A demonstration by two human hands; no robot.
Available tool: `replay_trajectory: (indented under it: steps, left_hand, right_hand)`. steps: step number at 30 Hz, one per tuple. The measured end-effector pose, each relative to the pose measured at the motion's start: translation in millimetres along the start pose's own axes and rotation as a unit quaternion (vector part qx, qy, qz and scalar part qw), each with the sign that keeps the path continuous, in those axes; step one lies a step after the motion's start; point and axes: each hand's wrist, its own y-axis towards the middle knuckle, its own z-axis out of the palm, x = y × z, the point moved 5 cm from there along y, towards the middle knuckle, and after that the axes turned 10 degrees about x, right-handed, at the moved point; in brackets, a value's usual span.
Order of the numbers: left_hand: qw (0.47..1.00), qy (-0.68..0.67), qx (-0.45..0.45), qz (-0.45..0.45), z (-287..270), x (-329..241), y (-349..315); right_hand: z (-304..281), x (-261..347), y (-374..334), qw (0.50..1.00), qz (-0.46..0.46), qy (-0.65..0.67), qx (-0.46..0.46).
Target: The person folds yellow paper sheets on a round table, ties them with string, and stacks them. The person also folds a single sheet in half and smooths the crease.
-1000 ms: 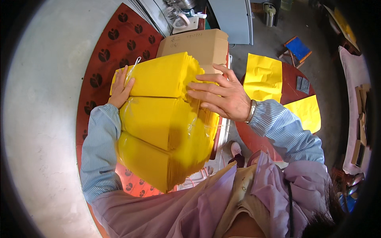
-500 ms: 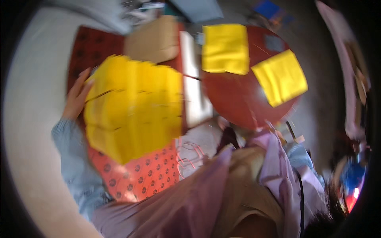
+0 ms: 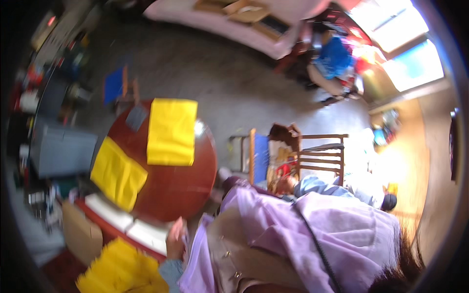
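Note:
My left hand (image 3: 175, 240) is raised at the lower middle, beside the edge of my purple garment (image 3: 198, 261). Its fingers look stretched upward though slightly blurred, and I see nothing held in them. Close by at the lower left lies the stack of yellow sheets (image 3: 119, 268), partly cut off by the view's rim. My right hand (image 3: 286, 184) reaches out to a wooden chair (image 3: 320, 158), next to small red and yellow things (image 3: 285, 168) lying there. Its fingers are too hidden and blurred to tell what they touch.
Two yellow sheets, one upright (image 3: 172, 132) and one slanted (image 3: 118, 173), lie on a round red-brown table (image 3: 168, 195) with a small grey piece (image 3: 136, 118). A blue-seated stool (image 3: 113, 85) stands behind it. A cardboard piece (image 3: 80, 233) rises at left. Farther back is a pink-covered bed (image 3: 195, 17).
My view has swung to the right, bringing the chair into sight. My left hand has come away from the stack of yellow sheets. My right hand, mostly hidden before, now reaches to the chair.

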Motion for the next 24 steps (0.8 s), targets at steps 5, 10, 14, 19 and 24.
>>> replay_trajectory:
  steps: [5, 10, 14, 19, 24]
  left_hand:
    - [0.986, 0.162, 0.013, 0.033, 47.1, 88.2, 86.6]
    - [0.971, 0.233, 0.033, 0.040, 78.8, 85.7, 125.3]
    - [0.965, 0.256, 0.034, 0.039, 83.5, 65.5, 141.6]
    - [0.963, 0.268, 0.022, 0.022, 80.8, 47.4, 169.1]
    - [0.968, 0.251, -0.004, -0.012, 77.6, 37.3, 168.2]
  right_hand:
    - [44.2, 22.8, -23.2, 0.990, 0.053, 0.133, 0.017]
    - [41.3, 57.9, -14.4, 0.982, 0.050, 0.181, 0.012]
    - [0.3, 72.4, 7.2, 0.984, 0.036, 0.174, 0.016]
    - [-84.1, 85.4, 46.6, 0.990, 0.022, 0.138, 0.037]
    - [-176.1, 108.2, 94.4, 0.990, 0.010, 0.067, 0.123]
